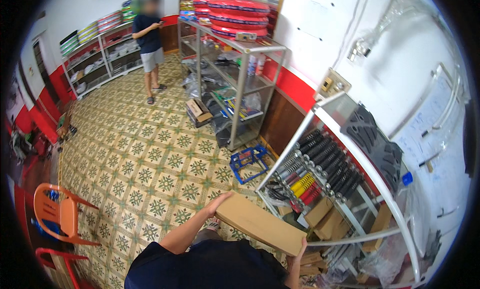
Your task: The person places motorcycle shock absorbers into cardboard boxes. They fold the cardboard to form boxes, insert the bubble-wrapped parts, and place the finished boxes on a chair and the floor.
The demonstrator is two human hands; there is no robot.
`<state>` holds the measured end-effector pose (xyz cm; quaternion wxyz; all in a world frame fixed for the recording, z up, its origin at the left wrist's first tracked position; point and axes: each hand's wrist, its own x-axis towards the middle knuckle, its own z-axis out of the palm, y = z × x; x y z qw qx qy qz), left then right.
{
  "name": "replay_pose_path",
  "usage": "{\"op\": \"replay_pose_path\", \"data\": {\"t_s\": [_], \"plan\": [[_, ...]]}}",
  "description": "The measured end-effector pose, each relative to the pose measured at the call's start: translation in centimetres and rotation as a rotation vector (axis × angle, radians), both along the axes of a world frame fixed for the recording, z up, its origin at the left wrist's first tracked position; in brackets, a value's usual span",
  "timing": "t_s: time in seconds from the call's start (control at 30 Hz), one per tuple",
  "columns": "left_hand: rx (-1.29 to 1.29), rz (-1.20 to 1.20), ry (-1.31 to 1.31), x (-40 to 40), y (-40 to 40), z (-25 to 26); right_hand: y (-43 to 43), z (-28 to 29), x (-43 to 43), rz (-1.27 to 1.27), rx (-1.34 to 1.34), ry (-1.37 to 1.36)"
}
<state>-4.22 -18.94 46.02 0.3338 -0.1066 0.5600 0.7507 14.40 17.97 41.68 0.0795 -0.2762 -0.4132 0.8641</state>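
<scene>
A long, closed brown cardboard box (pixel 260 223) is held level in front of my body, between both hands. My left hand (pixel 218 205) grips its far left end, with the fingers partly hidden by the box. At the opposite end, my right hand (pixel 298 252) holds the right edge near the corner. Just beyond the box stands a white-framed display rack (pixel 397 214) with motorcycle shock absorbers (pixel 326 157) in black, yellow and red. A blue frame (pixel 249 163) lies on the tiled floor past the box.
A glass shelf unit (pixel 240 97) carries red-wrapped tires (pixel 238 13); an open carton (pixel 198 112) sits at its foot. A person (pixel 150 41) stands farther back near white shelving (pixel 101 49). An orange plastic chair (pixel 69 216) and a red chair (pixel 62 253) are at left.
</scene>
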Motion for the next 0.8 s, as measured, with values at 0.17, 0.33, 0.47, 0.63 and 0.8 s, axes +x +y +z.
{"op": "replay_pose_path", "data": {"t_s": [0.17, 0.33, 0.47, 0.63, 0.8], "plan": [[0.079, 0.032, 0.041, -0.7, 0.4, 1.3, -0.2, 4.4, 0.2, -0.049, 0.107, 0.044], [0.049, 0.037, 0.106, -0.9, 1.2, 14.9, 0.9, 14.3, 0.0, -0.174, 0.231, 0.223], [0.196, 0.005, 0.25, -0.6, 1.5, 20.2, -1.2, 22.8, 0.4, -0.26, 0.063, 0.31], [0.214, -0.085, 0.253, -1.5, 1.8, 16.8, 0.0, 18.4, 1.3, -0.207, 0.224, 0.3], [0.094, -0.102, 0.102, -2.4, 1.8, 5.6, -1.2, 8.3, 1.7, -0.283, 0.203, 0.103]]}}
